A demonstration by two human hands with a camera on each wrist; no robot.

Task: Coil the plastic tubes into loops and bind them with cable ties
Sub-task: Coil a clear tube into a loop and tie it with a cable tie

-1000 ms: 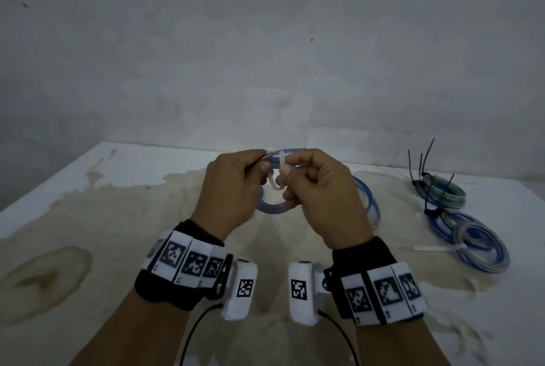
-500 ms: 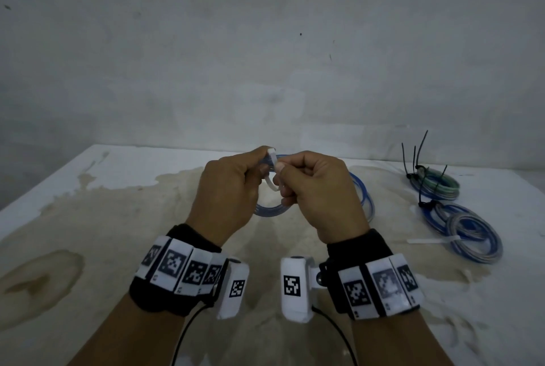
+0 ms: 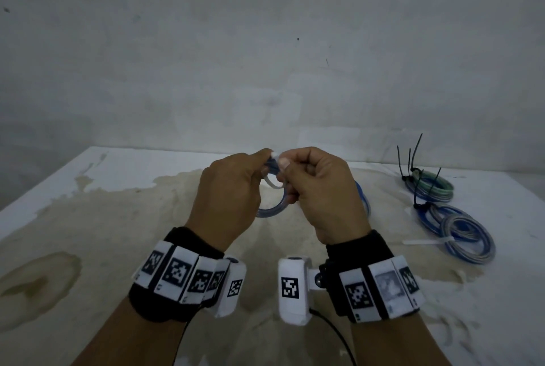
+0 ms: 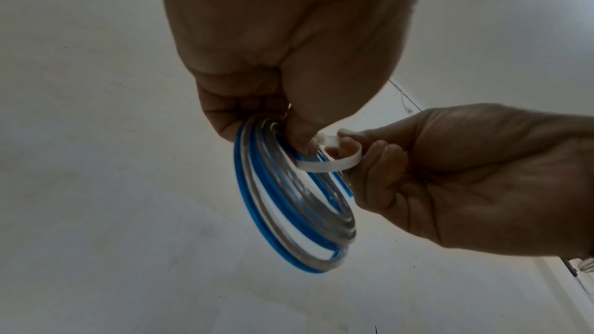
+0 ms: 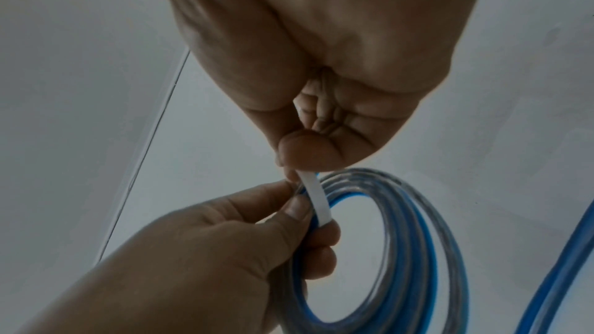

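the thumb and forefinger of the left hand [image 3: 228,188] are pressed together on the top of a coil of clear and blue plastic tube [image 4: 289,202], pinching its turns into one bundle; the other fingers curl under it. touching them from the right, the right hand [image 3: 320,191] pinches a white cable tie [image 4: 331,161] between thumb and forefinger, its remaining fingers curled into the palm. the tie bends in a loose open loop around the bundled turns, right beside the left thumb. in the right wrist view the white strap [image 5: 316,202] runs as a flat band from the right fingertips down across the coil [image 5: 395,250] to the left fingers [image 5: 321,258].

both hands are held up above the table [image 3: 88,218], close together at the centre of the head view, and the coil hangs below them, clear of the surface. part of a blue tube [image 3: 361,197] shows behind the right hand. each wrist wears a black band with white square-patterned markers and a small white camera block.

further out, on the right side of the stained white table, lie two finished bundles: a far one of green and blue tube [image 3: 433,187] bound with black ties whose tails stick upward, and a nearer one of blue and grey tube [image 3: 460,236] with a white tie tail lying flat to its left. a plain grey wall stands behind the table.
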